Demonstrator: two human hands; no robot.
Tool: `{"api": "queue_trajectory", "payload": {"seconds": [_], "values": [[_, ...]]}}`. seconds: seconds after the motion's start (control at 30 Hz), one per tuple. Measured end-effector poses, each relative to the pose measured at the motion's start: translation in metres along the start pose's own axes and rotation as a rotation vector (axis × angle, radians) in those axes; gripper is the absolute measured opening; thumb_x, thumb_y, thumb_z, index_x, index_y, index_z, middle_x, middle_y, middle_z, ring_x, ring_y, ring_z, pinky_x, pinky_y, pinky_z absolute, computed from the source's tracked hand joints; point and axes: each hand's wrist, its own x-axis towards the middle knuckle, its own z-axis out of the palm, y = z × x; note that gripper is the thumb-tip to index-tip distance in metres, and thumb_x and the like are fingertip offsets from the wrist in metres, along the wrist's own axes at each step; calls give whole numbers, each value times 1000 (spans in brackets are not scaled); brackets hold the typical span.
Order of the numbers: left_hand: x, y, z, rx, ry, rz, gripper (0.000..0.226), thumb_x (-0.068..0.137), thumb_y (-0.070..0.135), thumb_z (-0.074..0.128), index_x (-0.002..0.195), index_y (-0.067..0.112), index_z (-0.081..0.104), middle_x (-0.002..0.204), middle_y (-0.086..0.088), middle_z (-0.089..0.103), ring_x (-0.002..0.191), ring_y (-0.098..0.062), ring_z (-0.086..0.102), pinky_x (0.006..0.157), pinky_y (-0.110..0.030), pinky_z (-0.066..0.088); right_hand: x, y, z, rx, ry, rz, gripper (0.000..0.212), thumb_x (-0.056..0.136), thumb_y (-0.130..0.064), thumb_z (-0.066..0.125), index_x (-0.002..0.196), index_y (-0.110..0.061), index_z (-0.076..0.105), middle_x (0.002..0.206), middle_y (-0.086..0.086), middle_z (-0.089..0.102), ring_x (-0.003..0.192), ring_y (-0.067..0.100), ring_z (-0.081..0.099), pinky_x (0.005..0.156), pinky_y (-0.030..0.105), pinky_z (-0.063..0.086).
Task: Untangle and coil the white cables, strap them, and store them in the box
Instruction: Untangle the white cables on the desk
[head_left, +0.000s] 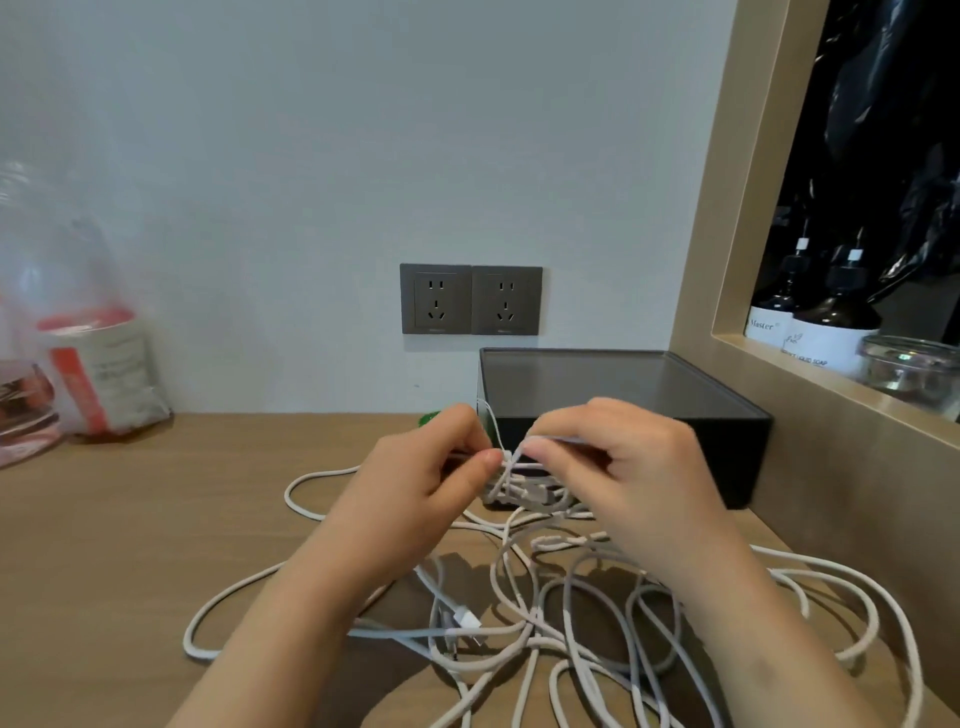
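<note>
A tangle of white cables (571, 613) sprawls over the wooden desk (130, 519) in loose loops, with a white plug end (466, 619) lying near the middle. Both hands are raised above the tangle, in front of the dark box. My left hand (415, 483) pinches a cable end between thumb and fingers. My right hand (623, 467) pinches the knotted bunch of cable (524, 488) right beside it. Strands hang down from the knot to the desk. The dark grey box (623, 395) stands behind the hands with its lid on.
Two grey wall sockets (470, 300) sit above the desk. A clear plastic bag with a red and white packet (98, 374) stands at the left. A recessed shelf on the right holds dark bottles (826, 322) and a glass jar (909, 369). A small green thing (430, 417) peeks out left of the box.
</note>
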Motion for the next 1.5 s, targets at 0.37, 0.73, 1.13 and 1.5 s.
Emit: {"api": "queue_trajectory", "payload": {"seconds": [0.37, 0.73, 1.13, 1.5], "values": [[-5, 21, 3, -751, -135, -226, 22, 73, 18, 47, 52, 25, 49, 45, 5, 35, 39, -8, 23, 38, -17, 22, 4, -3, 3, 491, -102, 362, 23, 79, -10, 69, 71, -32, 67, 64, -16, 66, 67, -3, 61, 63, 10, 47], [5, 11, 9, -771, 339, -307, 20, 98, 8, 41, 78, 9, 44, 44, 4, 38, 38, -9, 33, 37, -20, 29, -4, -16, 32, 294, -324, 420, 18, 92, -29, 54, 93, -27, 72, 82, -7, 69, 83, 1, 58, 72, 16, 44], [1, 0, -4, 107, 328, -141, 23, 93, 22, 52, 72, 27, 43, 62, 8, 55, 58, 6, 51, 55, -7, 38, -4, -18, 15, 5, -341, 174, 23, 94, -33, 45, 102, -26, 66, 87, -14, 60, 84, 5, 55, 77, 32, 49], [0, -1, 2, 24, 276, -213, 19, 93, 22, 52, 74, 22, 47, 62, 5, 56, 50, -3, 47, 50, -11, 38, -4, -19, 9, -25, -337, 75, 21, 93, -33, 48, 97, -24, 67, 80, -16, 55, 79, 5, 54, 70, 24, 48]]}}
